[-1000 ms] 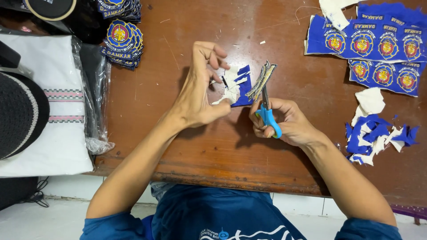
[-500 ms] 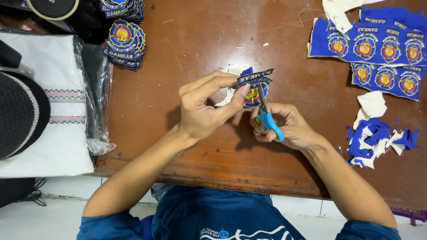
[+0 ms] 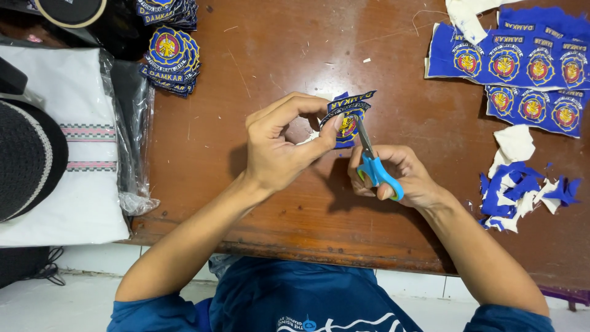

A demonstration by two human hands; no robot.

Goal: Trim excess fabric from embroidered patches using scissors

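- The left hand (image 3: 279, 144) pinches a small blue round cloth badge with yellow stitching (image 3: 347, 117) between thumb and fingertips, holding it up just above the brown wooden table (image 3: 270, 61).
- The right hand (image 3: 396, 175) is closed around the blue handles of a small pair of scissors with grey metal blades (image 3: 372, 160). The blade tips touch the badge's right edge.
- The badge looks very light and thin. It looks soft but a bit stiff from the thick stitching, so it probably bends and does not break.
- A good place to hold it seems to be the left edge, away from the blades, as the fingers do.
- A stack of cut blue badges (image 3: 171, 58) sits at the top left.
- Blue cloth sheets of uncut badges (image 3: 510, 61) lie at the top right.
- A heap of blue and white cloth scraps (image 3: 522, 193) lies near the right arm.
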